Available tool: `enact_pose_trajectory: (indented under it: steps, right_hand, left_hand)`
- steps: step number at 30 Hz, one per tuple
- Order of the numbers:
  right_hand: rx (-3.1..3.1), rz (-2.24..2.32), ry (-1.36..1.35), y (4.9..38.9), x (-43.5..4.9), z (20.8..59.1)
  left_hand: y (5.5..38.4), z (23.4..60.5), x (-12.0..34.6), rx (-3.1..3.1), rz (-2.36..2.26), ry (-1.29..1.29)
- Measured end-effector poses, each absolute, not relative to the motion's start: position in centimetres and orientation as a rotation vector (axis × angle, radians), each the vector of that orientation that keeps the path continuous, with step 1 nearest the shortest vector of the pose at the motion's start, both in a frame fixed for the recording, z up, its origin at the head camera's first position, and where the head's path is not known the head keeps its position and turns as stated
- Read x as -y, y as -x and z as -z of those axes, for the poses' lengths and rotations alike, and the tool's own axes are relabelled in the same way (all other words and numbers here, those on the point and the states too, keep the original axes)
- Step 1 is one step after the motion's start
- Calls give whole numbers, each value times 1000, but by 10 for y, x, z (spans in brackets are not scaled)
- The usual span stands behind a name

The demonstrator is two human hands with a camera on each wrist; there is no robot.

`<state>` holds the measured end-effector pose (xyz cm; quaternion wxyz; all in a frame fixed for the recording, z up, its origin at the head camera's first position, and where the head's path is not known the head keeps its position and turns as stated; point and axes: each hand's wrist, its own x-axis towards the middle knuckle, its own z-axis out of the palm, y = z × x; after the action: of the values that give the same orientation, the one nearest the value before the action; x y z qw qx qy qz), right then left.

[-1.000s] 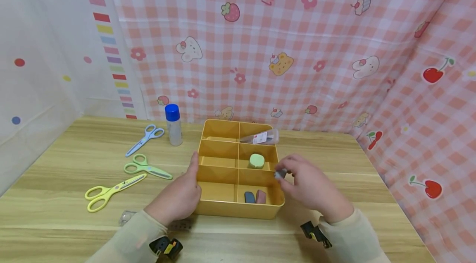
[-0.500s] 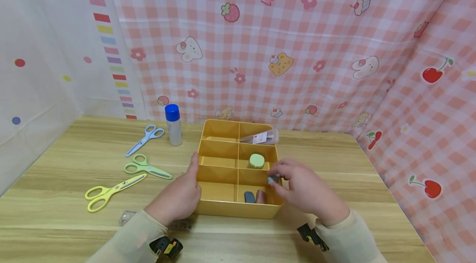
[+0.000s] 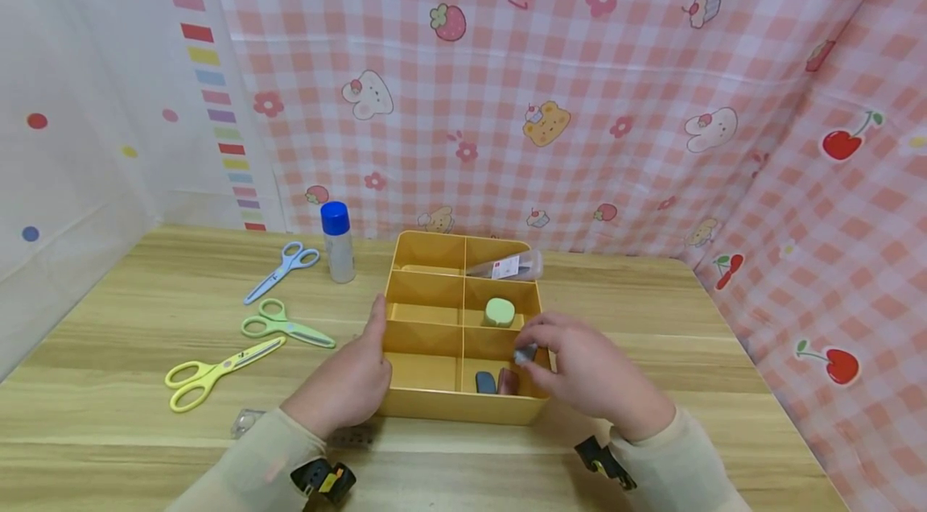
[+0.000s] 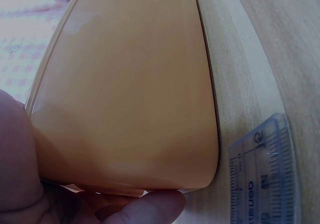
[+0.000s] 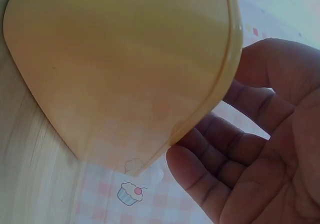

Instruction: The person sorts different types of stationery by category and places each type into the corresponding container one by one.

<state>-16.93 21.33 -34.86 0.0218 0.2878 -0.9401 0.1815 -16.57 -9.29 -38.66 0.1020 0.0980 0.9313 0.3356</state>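
Placing, I judged: right hand (image 3: 590, 373) pinched a grey piece (image 3: 525, 354).
Left hand (image 3: 346, 380), uncurled, braced the box (image 3: 459, 406); release seemed needed.

Cloth-walled desk nook, home or studio unclear: wood-grain table (image 3: 623, 286), pink checked cloth (image 3: 492, 85) along far and right edges, white dotted cloth (image 3: 80, 150) along left, scissors (image 3: 297, 332), divided yellow box (image 3: 456, 406).
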Motion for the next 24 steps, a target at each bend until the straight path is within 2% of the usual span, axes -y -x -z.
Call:
enact_pose_trajectory:
  steps: [24]
  right_hand:
    - [2969, -480, -942, 166, -209, 350]
  left_hand:
    - [165, 386, 93, -2714, -1016, -253]
